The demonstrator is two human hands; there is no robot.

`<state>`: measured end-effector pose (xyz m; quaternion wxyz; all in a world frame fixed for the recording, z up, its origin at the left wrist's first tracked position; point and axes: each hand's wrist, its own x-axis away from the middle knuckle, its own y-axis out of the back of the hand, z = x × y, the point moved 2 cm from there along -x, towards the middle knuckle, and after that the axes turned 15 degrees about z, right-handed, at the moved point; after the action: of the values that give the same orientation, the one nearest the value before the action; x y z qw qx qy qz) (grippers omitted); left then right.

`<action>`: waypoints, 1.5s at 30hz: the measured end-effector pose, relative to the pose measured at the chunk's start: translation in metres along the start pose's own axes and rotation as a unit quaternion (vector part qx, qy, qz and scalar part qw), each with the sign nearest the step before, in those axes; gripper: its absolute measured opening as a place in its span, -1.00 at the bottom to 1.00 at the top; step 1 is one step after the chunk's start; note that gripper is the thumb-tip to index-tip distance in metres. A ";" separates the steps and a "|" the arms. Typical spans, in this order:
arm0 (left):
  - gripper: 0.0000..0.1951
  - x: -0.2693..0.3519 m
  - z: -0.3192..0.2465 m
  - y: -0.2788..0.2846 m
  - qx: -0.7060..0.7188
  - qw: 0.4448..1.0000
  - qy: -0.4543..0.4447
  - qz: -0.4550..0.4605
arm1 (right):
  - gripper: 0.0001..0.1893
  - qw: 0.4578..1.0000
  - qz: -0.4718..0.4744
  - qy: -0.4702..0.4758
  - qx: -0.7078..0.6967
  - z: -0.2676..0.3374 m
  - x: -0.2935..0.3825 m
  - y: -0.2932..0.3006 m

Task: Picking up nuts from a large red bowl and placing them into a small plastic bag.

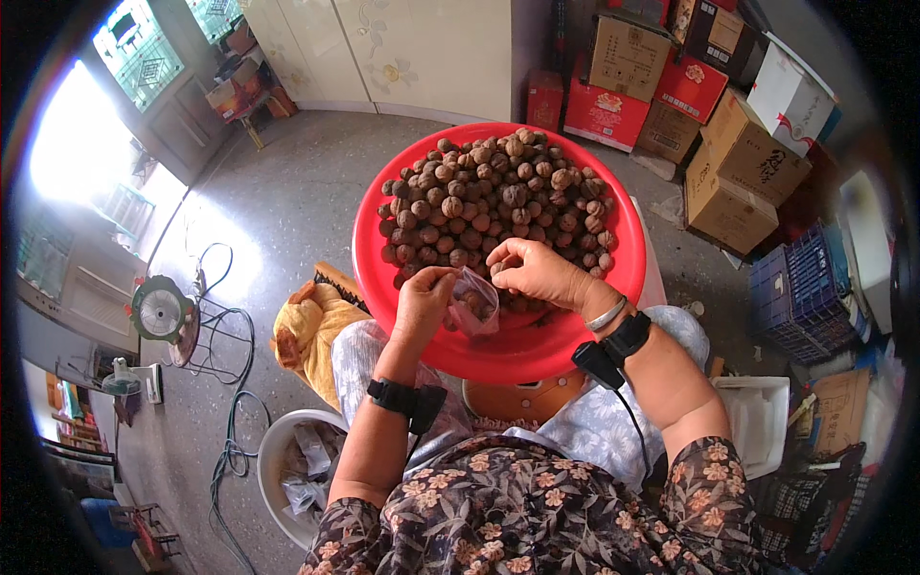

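Note:
A wide red plastic basin [629, 266] stands before me, heaped with brown walnuts [496, 187]. Over its near side, my left hand [425, 298] pinches the rim of a small clear plastic bag [476, 305]. Several walnuts lie inside that bag. Just right of the bag's mouth, my right hand [539, 273] holds a single walnut [498, 269] between thumb and fingers. The near part of the basin shows bare red plastic below the bag.
At my left sits a whitish tub [269, 474] with plastic bags in it. A yellow cloth [323, 323] lies beside my knee. Farther left are a small fan [159, 309] and a loose cable [237, 431]. Cardboard boxes [740, 172] and a blue crate [798, 295] stand at right.

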<state>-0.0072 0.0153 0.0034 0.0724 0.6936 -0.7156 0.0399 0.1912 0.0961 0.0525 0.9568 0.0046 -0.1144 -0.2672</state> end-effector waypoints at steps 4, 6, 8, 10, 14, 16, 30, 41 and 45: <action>-0.78 0.001 -0.003 -0.002 -0.006 1.000 -0.005 0.000 | -0.74 0.999 -0.023 0.044 0.013 -0.001 -0.003 -0.002; -0.78 0.001 -0.005 -0.002 -0.013 1.000 -0.004 -0.003 | -0.71 0.996 -0.031 0.079 0.038 0.001 -0.003 -0.005; -0.78 0.001 -0.005 -0.002 -0.015 1.000 -0.003 -0.001 | -0.72 0.994 -0.022 0.082 0.075 0.002 -0.005 -0.008; -0.78 0.001 -0.004 -0.001 -0.004 1.000 0.000 0.002 | -0.72 0.990 -0.011 0.084 0.111 0.003 -0.006 -0.012; -0.78 0.003 -0.005 -0.002 0.006 1.000 -0.002 0.002 | -0.71 0.987 -0.024 0.060 0.147 0.004 -0.007 -0.015; -0.78 0.002 -0.006 -0.003 0.003 1.000 -0.001 0.003 | -0.70 0.988 -0.030 0.053 0.139 0.002 -0.008 -0.012; -0.78 0.001 -0.009 -0.005 -0.013 1.000 0.000 0.010 | -0.77 0.989 -0.079 0.091 0.088 -0.014 -0.010 -0.004; -0.81 -0.002 0.006 0.002 -0.002 1.000 -0.030 -0.005 | -0.67 0.936 -0.111 0.183 0.280 0.000 -0.006 -0.015; -0.79 -0.003 0.003 -0.002 -0.039 0.999 -0.038 -0.001 | -0.79 0.917 -0.235 0.107 0.304 -0.007 -0.001 0.035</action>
<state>-0.0048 0.0175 0.0002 0.0725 0.6919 -0.7182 -0.0145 0.2098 0.1268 0.0476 0.8255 0.3502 -0.0821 -0.4349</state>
